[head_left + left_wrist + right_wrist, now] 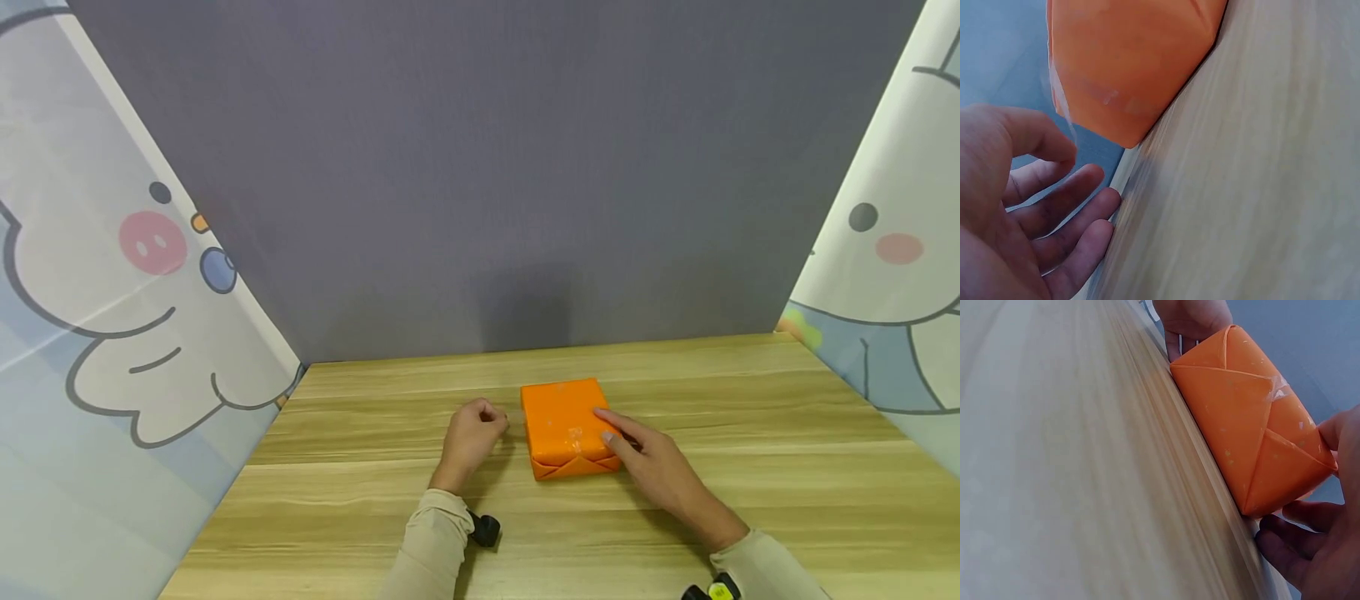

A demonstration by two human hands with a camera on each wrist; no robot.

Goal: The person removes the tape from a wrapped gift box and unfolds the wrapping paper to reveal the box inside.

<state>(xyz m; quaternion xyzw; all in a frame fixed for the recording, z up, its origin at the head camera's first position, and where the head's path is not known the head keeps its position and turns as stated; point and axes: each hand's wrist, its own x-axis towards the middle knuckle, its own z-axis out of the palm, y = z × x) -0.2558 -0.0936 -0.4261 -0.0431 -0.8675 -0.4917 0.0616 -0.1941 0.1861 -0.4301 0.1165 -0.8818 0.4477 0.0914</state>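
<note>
the left hand (471, 435) pinches a clear tape strip (1061, 97) running to the orange wrapped box (564, 417), which the right hand (660, 468) grips just opposite, seemingly mid-taping or peeling; steady tension seems called for next.

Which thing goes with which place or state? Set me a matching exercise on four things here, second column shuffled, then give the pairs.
1. Left hand
2. Gray panel
3. Orange package
4. Right hand

A. Rests on the wooden table
B. Grips the package's right-hand side
C. Pinches a clear strip
D. Stands upright behind the table

Pairs: 1-C, 2-D, 3-A, 4-B
</note>
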